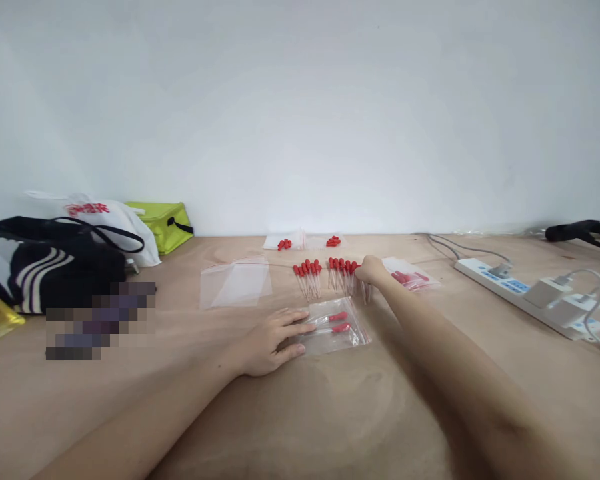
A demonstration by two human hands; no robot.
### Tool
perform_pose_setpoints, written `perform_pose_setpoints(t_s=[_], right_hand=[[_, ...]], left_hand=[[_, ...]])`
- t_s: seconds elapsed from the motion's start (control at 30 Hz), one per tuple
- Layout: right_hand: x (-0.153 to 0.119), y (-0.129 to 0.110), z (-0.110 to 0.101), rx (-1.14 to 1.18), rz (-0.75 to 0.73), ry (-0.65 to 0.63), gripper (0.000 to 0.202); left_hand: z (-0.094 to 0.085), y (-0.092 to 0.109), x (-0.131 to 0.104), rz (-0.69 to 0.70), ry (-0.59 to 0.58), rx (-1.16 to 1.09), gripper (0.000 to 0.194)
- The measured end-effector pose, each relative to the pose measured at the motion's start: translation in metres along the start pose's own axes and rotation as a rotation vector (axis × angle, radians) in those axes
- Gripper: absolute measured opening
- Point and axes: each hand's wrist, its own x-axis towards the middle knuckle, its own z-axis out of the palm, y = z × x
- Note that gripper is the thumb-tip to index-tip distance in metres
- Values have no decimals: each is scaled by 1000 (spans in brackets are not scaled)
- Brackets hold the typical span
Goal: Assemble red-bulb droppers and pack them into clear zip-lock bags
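My left hand (275,343) lies with fingers apart, its fingertips pressing the left side of a clear zip bag (353,340). Two droppers (341,327) with red bulbs are inside that bag, their tubes partly under my fingers. My right hand (373,271) is stretched forward, fingers closed at the right end of a row of red-bulbed droppers (343,267); it appears to pinch one by its bulb, though the fingertips are largely hidden. Left of it lies another group of droppers (307,269), bulbs pointing away from me.
Flat clear bags (235,283) lie on the left. A bag with red droppers (415,278) is beyond my right forearm. Loose red bulbs (285,245) sit near the wall. A power strip (520,293) with chargers stands right; a black bag (65,267) and green bag (163,223) stand left.
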Motion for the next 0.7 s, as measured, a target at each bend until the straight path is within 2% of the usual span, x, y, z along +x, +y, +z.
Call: perform_pose_setpoints(t_s=[0.13, 0.27, 0.4, 0.47, 0.57, 0.7], right_hand=[[-10, -6, -14, 131, 120, -23, 15], [-31, -9, -37, 336, 137, -73, 5], [-57, 3, -50, 694, 106, -44, 20], [-68, 11, -49, 842, 90, 37, 31], [-81, 20, -41, 876, 74, 149, 47], [-92, 18, -30, 833, 45, 126, 48]], left_hand=[[-1, 0, 0, 2, -4, -3, 39], [0, -1, 0, 3, -19, 26, 39], [0, -3, 1, 15, -22, 39, 40], [0, -3, 2, 17, -27, 38, 40], [-1, -3, 2, 9, -45, 41, 40], [-1, -3, 1, 3, -41, 31, 41]])
